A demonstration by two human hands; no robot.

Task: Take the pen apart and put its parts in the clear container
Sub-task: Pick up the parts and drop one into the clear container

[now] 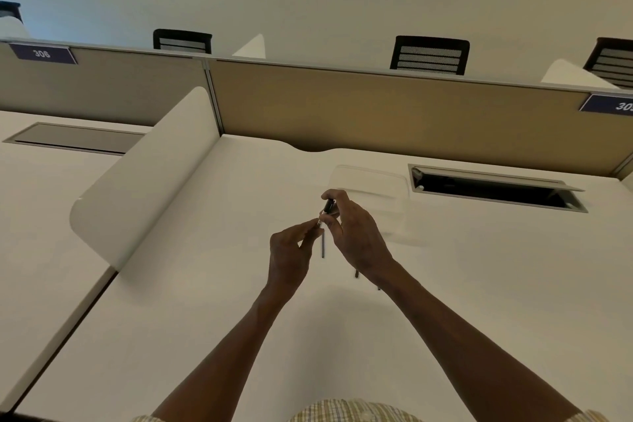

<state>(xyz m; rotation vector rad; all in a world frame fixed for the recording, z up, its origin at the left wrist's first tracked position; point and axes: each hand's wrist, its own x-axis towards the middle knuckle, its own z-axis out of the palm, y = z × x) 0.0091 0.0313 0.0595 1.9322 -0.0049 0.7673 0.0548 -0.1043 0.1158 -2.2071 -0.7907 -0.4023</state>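
The pen is mostly hidden by the right hand's fingers; two small dark pieces on the tabletop are half-covered by that wrist, too small to identify

pen: dark barrel section, tilted, held up above the desk, thin part hanging down from its lower end. Two small dark bits on the desk nearby, partly hidden. clear container: transparent, open-topped, just behind; contents can't be made out.
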